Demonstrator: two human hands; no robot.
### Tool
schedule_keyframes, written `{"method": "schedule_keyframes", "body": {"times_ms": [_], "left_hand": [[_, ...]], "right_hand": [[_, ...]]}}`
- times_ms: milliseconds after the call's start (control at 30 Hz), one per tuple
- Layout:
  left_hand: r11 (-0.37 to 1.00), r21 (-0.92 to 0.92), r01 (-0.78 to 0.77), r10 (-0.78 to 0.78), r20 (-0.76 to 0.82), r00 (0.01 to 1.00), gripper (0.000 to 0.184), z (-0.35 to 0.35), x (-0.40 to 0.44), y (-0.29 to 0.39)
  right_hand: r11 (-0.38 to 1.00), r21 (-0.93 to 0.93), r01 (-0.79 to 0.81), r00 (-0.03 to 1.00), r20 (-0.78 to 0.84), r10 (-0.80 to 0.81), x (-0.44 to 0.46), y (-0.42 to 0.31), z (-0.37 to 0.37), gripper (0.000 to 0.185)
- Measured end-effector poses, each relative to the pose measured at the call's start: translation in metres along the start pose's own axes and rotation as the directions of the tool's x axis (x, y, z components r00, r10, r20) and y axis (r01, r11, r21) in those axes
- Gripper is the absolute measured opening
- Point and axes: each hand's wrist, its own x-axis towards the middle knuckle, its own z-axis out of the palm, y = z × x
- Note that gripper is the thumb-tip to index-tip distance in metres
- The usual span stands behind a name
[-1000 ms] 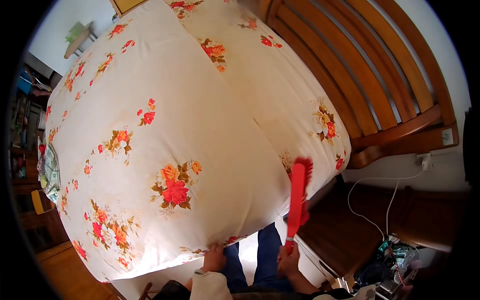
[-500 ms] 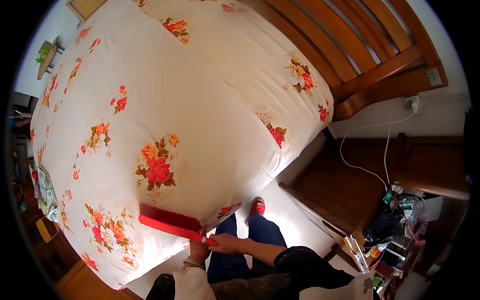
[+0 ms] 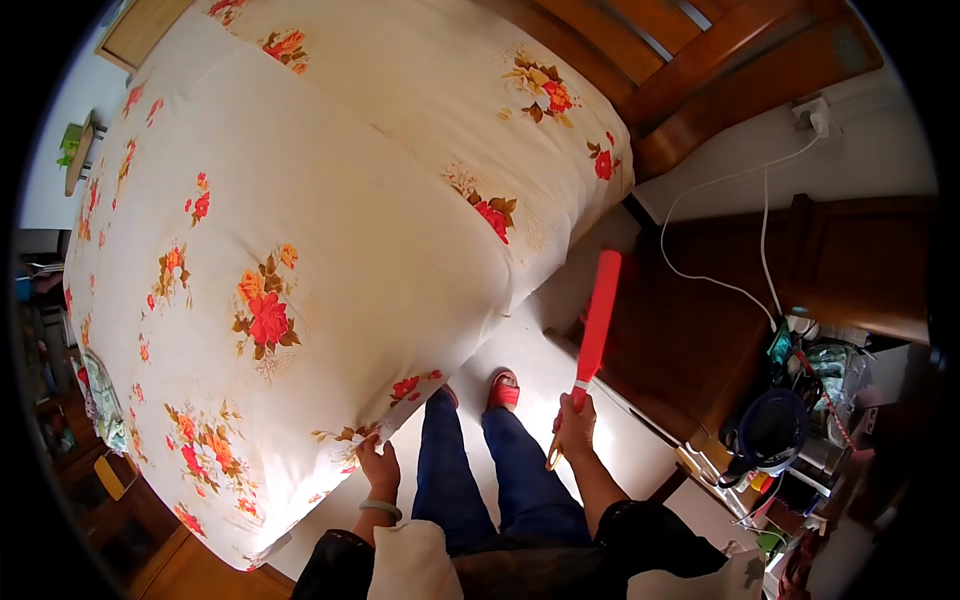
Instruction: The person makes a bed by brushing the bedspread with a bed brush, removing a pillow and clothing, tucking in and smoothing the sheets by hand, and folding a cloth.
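A red brush [image 3: 600, 315] points upward from my right hand [image 3: 577, 425], which is wrapped round its handle, out over the gap beside the bed. A yellowish loop hangs below that hand. My left hand [image 3: 378, 466], with a pale bangle on the wrist, pinches the edge of the flowered sheet [image 3: 370, 250] at the near side of the bed. The cream sheet, with red and orange roses, covers the bed.
The wooden headboard [image 3: 740, 90] rises at the upper right. A dark wooden cabinet [image 3: 670, 340] stands right of the bed, with a white cable [image 3: 700, 275] and a cluttered shelf [image 3: 800, 440] nearby. Red slippers [image 3: 503, 389] are on my feet on the pale floor.
The brush has swung from over the bed's near edge to the right, away from the sheet. My hands have moved apart, and the view has shifted, with more floor showing.
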Motion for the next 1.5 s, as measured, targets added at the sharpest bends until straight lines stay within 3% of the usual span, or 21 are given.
{"method": "schedule_keyframes", "body": {"times_ms": [33,67,100,133,200,333,367,533,600,700,800,867,967,1000,1067,1100,1133,1200,1267,1400,1500], "left_hand": [[0.770,-0.391,0.504,-0.448,0.231,0.864,0.043,0.001,0.004,0.006],[0.187,-0.538,0.822,-0.629,0.577,0.521,0.042,0.004,0.010,0.014],[0.042,-0.552,0.833,-0.648,0.619,0.443,0.043,0.000,0.010,0.030],[0.044,-0.555,0.831,-0.651,0.615,0.445,0.043,0.012,0.012,0.022],[-0.334,-0.616,0.714,-0.599,0.723,0.344,0.048,0.038,0.016,-0.001],[-0.467,-0.787,0.404,-0.506,0.612,0.608,0.029,0.056,0.027,-0.007],[-0.484,-0.796,0.363,-0.556,0.600,0.574,0.018,0.063,0.030,-0.012],[-0.418,-0.787,0.454,-0.636,0.611,0.472,0.016,0.061,0.035,-0.011],[-0.368,-0.820,0.438,-0.590,0.570,0.572,0.016,0.064,0.039,-0.019],[-0.359,-0.848,0.390,-0.551,0.530,0.645,0.012,0.063,0.055,-0.017],[-0.423,-0.816,0.393,-0.565,0.577,0.590,0.011,0.062,0.059,-0.009],[-0.300,-0.821,0.486,-0.514,0.569,0.642,0.012,0.074,0.046,-0.021],[-0.161,-0.764,0.625,-0.533,0.600,0.596,0.015,0.058,0.031,-0.009],[0.012,-0.764,0.645,-0.587,0.517,0.623,0.020,0.068,0.022,-0.018],[0.786,-0.405,0.467,-0.484,0.066,0.872,0.026,0.028,0.012,0.007],[0.910,-0.316,0.269,-0.317,-0.113,0.942,0.032,0.008,0.012,0.019],[0.980,-0.186,0.071,-0.119,-0.264,0.957,0.038,-0.009,0.014,0.029],[0.982,-0.186,0.032,-0.076,-0.234,0.969,0.046,-0.036,0.031,0.036],[0.998,0.024,-0.052,0.056,-0.154,0.986,0.051,-0.061,0.047,0.046],[0.972,0.200,-0.125,0.120,0.037,0.992,0.033,-0.050,0.084,0.025],[0.961,0.199,-0.192,0.194,0.012,0.981,0.021,-0.047,0.096,0.017]], "right_hand": [[1.000,0.013,0.019,0.999,0.050,-0.020,-0.006,-0.003,0.005,0.017],[0.999,0.004,0.045,0.996,0.073,-0.045,-0.005,-0.002,0.012,0.017],[0.997,0.034,0.066,0.996,0.063,-0.068,0.001,-0.001,0.021,0.017],[0.994,0.061,0.087,0.994,0.055,-0.090,0.009,-0.002,0.031,0.017],[0.985,0.143,0.092,0.996,-0.002,-0.092,0.034,-0.009,0.050,0.018],[0.940,0.333,0.073,0.997,-0.041,-0.063,0.096,-0.024,0.091,0.031],[0.933,0.360,0.031,0.999,-0.018,-0.026,0.114,-0.017,0.101,0.033],[0.911,0.411,-0.041,0.998,0.057,0.019,0.140,-0.003,0.148,0.029],[0.852,0.521,-0.040,0.997,0.071,0.003,0.148,0.004,0.158,0.031],[0.926,0.377,-0.009,0.995,-0.085,0.044,0.156,0.006,0.165,0.031],[0.944,0.331,0.017,0.992,-0.127,0.027,0.164,0.012,0.161,0.026],[0.976,0.203,0.081,0.981,-0.191,-0.042,0.169,0.016,0.158,0.022],[0.994,0.092,0.058,0.969,-0.247,-0.033,0.187,0.024,0.155,0.032],[0.996,0.054,0.077,0.960,-0.274,-0.060,0.195,0.029,0.150,0.032],[0.997,-0.020,0.075,0.958,-0.277,-0.077,0.210,0.033,0.138,0.034],[0.959,-0.283,-0.004,0.924,-0.367,-0.105,0.225,0.033,0.131,0.035],[0.962,-0.273,0.007,0.930,-0.353,-0.106,0.216,0.023,0.128,0.037],[0.955,-0.297,0.021,0.928,-0.350,-0.129,0.207,0.014,0.125,0.040],[0.909,-0.410,-0.079,0.940,-0.334,-0.069,0.221,0.021,0.120,0.044],[0.907,-0.420,-0.041,0.943,-0.317,-0.105,0.218,0.026,0.128,0.053],[0.893,-0.450,-0.022,0.951,-0.285,-0.120,0.253,0.052,0.128,0.051]]}}
